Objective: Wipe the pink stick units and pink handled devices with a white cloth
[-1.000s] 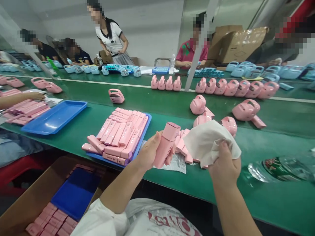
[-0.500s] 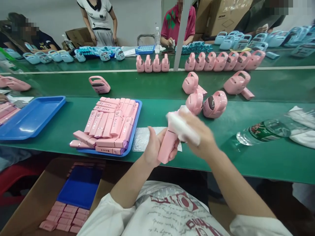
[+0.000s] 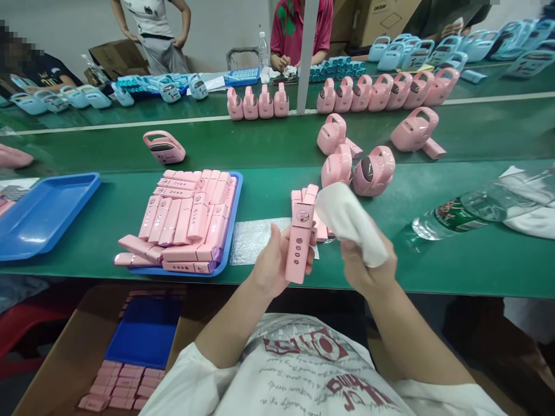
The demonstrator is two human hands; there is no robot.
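My left hand (image 3: 274, 261) is closed around a pink oblong plastic piece (image 3: 298, 245), held upright with its row of small dark marks and round emblem facing me. A white cloth (image 3: 349, 222) is gripped in my right hand (image 3: 372, 274), just right of the piece and apart from it. Behind the held piece, more pink pieces (image 3: 321, 230) lie on the green table, partly hidden. To the left, a blue tray (image 3: 229, 242) carries a heap of similar pink pieces (image 3: 186, 214). A sheet of bubble wrap (image 3: 249, 240) lies between the tray and my left hand.
Pink handled units (image 3: 375, 171) stand beyond my hands, with rows (image 3: 381, 92) further back. A clear bottle (image 3: 468, 211) lies on the right. Another blue tray (image 3: 47, 216) is at left; a cardboard box (image 3: 56, 346) sits below. Co-workers (image 3: 299, 34) are opposite.
The white cloth has come away from the pink piece, moving right and down with my right hand. The piece now shows its marked face. The camera view has shifted slightly.
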